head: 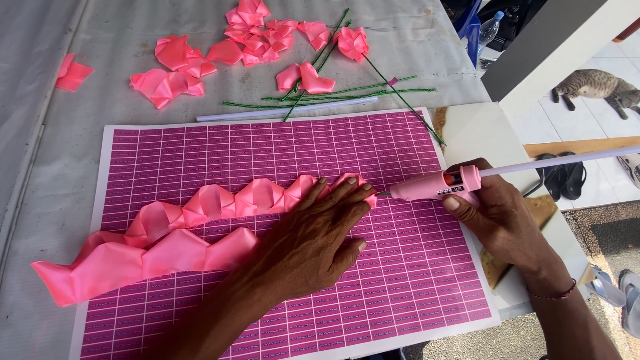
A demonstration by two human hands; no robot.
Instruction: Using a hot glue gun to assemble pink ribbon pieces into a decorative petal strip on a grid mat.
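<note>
My left hand [313,237] lies flat, fingers spread, pressing the right end of a long folded pink ribbon strip [167,243] onto a magenta gridded sheet [280,150]. My right hand [497,213] grips a pink glue gun [433,185] with a white glue stick [560,162] sticking out of its back. The gun's metal tip points left and sits right at the ribbon's end, beside my left fingertips.
Several folded pink ribbon petals [200,63] and green wire stems [347,93] lie on the grey table beyond the sheet, with a white stick [287,111]. One stem carries a ribbon bud [352,42]. At right are sandals [563,175] and a cat [597,87] on the floor.
</note>
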